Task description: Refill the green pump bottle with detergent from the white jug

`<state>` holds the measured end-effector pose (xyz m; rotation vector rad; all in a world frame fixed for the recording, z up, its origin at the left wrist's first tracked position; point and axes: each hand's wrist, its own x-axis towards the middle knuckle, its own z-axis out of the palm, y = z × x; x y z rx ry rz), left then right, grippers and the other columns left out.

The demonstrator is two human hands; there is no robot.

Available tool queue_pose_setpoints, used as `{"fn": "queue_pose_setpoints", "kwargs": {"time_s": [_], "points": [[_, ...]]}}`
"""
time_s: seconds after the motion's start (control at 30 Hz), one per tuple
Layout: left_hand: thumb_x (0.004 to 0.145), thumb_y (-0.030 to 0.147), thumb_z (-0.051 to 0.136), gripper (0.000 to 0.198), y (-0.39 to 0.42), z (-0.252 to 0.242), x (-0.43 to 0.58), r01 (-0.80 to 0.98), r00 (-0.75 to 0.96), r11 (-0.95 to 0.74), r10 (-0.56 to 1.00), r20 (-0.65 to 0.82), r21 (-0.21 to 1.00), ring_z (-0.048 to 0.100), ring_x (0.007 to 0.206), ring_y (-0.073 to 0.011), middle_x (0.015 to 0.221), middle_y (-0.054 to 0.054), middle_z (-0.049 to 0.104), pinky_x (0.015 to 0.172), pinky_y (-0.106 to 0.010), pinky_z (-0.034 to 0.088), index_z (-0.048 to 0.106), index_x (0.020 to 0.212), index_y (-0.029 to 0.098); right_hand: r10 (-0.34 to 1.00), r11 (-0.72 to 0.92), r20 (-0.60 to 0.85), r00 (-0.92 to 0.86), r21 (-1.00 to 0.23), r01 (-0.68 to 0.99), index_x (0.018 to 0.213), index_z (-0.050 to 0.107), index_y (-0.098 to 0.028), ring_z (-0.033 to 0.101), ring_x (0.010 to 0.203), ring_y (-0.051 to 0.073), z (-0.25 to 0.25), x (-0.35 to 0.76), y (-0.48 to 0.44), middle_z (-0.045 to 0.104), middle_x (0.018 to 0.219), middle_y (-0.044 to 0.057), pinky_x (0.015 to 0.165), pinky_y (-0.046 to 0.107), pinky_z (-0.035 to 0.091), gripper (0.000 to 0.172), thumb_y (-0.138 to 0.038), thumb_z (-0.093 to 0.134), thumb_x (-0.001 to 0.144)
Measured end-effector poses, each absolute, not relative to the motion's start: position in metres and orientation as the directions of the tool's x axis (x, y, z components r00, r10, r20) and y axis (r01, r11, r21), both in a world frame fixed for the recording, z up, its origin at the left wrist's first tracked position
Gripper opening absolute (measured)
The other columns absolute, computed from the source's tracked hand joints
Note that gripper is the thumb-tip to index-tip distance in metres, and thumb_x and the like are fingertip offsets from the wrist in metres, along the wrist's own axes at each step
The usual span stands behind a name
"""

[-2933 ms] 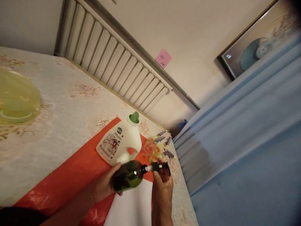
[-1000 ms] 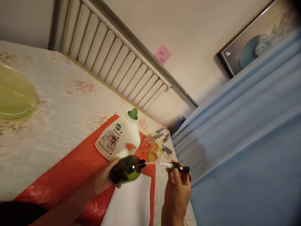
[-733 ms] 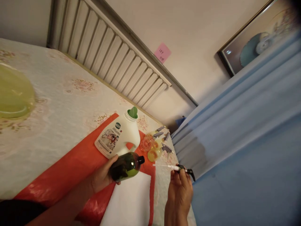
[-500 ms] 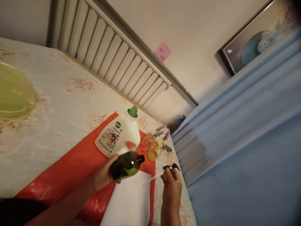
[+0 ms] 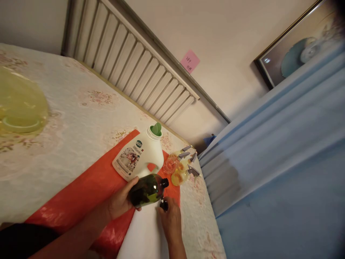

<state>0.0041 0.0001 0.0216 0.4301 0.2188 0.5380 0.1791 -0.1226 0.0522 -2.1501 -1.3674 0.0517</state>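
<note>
My left hand (image 5: 122, 201) is wrapped round a dark green bottle (image 5: 147, 189), tilted so its uncapped black neck points right. Just below that neck, my right hand (image 5: 171, 217) pinches a black pump top (image 5: 163, 205); its dip tube is hidden from this angle. Behind the bottle stands a large white jug (image 5: 151, 153) with a picture label, a handle and a green spout insert in its uncapped mouth. A white sheet-like surface (image 5: 144, 233) lies beneath my hands.
Several small clear spray bottles (image 5: 179, 176) with grey triggers stand right of the jug. A red mat (image 5: 88, 183) lies on the flowered tablecloth (image 5: 81, 144). A yellow translucent basin (image 5: 21, 104) is at far left. Radiator (image 5: 129, 57) behind, blue curtain (image 5: 269, 162) at right.
My right hand has moved left with the pump, from out beside the bottle to just under its neck. The clear dip tube no longer shows. My left hand still holds the bottle.
</note>
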Motion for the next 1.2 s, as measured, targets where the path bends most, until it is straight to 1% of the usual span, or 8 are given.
{"fn": "queue_pose_setpoints", "kwargs": {"time_s": [0.1, 0.23, 0.53, 0.7, 0.87, 1.03, 1.13, 1.2], "points": [[0.091, 0.050, 0.048, 0.055, 0.000, 0.022, 0.004, -0.449, 0.843, 0.772, 0.533, -0.072, 0.450, 0.069, 0.086, -0.0278, 0.117, -0.017, 0.070, 0.047, -0.028, 0.048, 0.055, 0.131, 0.014, 0.853, -0.337, 0.235, 0.466, -0.434, 0.836, 0.089, 0.069, -0.019, 0.062, 0.082, 0.026, 0.043, 0.177, -0.123, 0.067, 0.086, 0.007, 0.076, 0.034, 0.047, 0.028, -0.009, 0.060, 0.064], [0.092, 0.049, 0.048, 0.055, -0.001, 0.027, 0.002, -0.455, 0.847, 0.780, 0.528, -0.060, 0.430, 0.069, 0.085, -0.0273, 0.117, -0.017, 0.070, 0.046, -0.028, 0.048, 0.053, 0.134, 0.014, 0.863, -0.362, 0.184, 0.470, -0.424, 0.830, 0.093, 0.070, -0.017, 0.063, 0.084, 0.027, 0.038, 0.177, -0.121, 0.067, 0.088, 0.009, 0.078, 0.037, 0.048, 0.031, -0.009, 0.060, 0.064], [0.091, 0.050, 0.048, 0.057, 0.000, 0.021, 0.004, -0.452, 0.845, 0.775, 0.530, -0.066, 0.442, 0.069, 0.085, -0.0266, 0.117, -0.018, 0.070, 0.049, -0.028, 0.049, 0.053, 0.133, 0.013, 0.857, -0.339, 0.162, 0.490, -0.539, 0.771, 0.104, 0.071, -0.016, 0.064, 0.090, 0.030, 0.044, 0.179, -0.124, 0.069, 0.096, 0.012, 0.083, 0.041, 0.049, 0.043, -0.012, 0.066, 0.062], [0.092, 0.051, 0.047, 0.057, 0.000, 0.022, 0.003, -0.447, 0.847, 0.776, 0.527, -0.068, 0.445, 0.068, 0.089, -0.0271, 0.116, -0.018, 0.070, 0.051, -0.028, 0.049, 0.054, 0.133, 0.012, 0.804, -0.322, 0.202, 0.560, -0.644, 0.694, 0.103, 0.072, -0.019, 0.065, 0.080, 0.025, 0.060, 0.177, -0.125, 0.071, 0.094, 0.007, 0.074, 0.036, 0.052, 0.041, -0.017, 0.071, 0.062], [0.092, 0.051, 0.047, 0.056, -0.001, 0.026, 0.002, -0.447, 0.846, 0.769, 0.530, -0.064, 0.458, 0.068, 0.086, -0.0262, 0.115, -0.018, 0.071, 0.051, -0.028, 0.050, 0.055, 0.132, 0.013, 0.827, -0.172, 0.150, 0.542, -0.850, 0.498, 0.105, 0.070, -0.016, 0.066, 0.074, 0.020, 0.088, 0.167, -0.120, 0.071, 0.079, 0.003, 0.072, 0.032, 0.055, 0.037, -0.022, 0.070, 0.069], [0.092, 0.050, 0.047, 0.056, -0.001, 0.027, 0.001, -0.427, 0.857, 0.768, 0.513, -0.059, 0.477, 0.067, 0.082, -0.0243, 0.116, -0.017, 0.071, 0.053, -0.028, 0.050, 0.054, 0.133, 0.013, 0.889, -0.021, 0.127, 0.439, -0.948, 0.317, 0.116, 0.065, -0.016, 0.067, 0.092, 0.023, 0.098, 0.155, -0.116, 0.072, 0.105, 0.010, 0.079, 0.036, 0.056, 0.045, -0.027, 0.073, 0.073], [0.092, 0.051, 0.046, 0.058, -0.001, 0.025, 0.001, -0.410, 0.881, 0.781, 0.473, -0.018, 0.471, 0.067, 0.090, -0.0265, 0.122, -0.018, 0.067, 0.057, -0.029, 0.051, 0.050, 0.137, 0.015, 0.916, 0.035, 0.148, 0.372, -0.956, 0.292, 0.123, 0.061, -0.020, 0.066, 0.098, 0.024, 0.098, 0.148, -0.114, 0.068, 0.117, 0.010, 0.080, 0.036, 0.056, 0.053, -0.031, 0.075, 0.074], [0.092, 0.050, 0.046, 0.057, -0.002, 0.025, 0.001, -0.413, 0.892, 0.771, 0.451, 0.042, 0.485, 0.066, 0.098, -0.0294, 0.125, -0.017, 0.065, 0.061, -0.031, 0.051, 0.048, 0.138, 0.016, 0.925, 0.062, 0.160, 0.344, -0.959, 0.278, 0.124, 0.060, -0.022, 0.065, 0.099, 0.024, 0.099, 0.144, -0.113, 0.068, 0.116, 0.008, 0.080, 0.034, 0.056, 0.054, -0.034, 0.076, 0.074]]}}
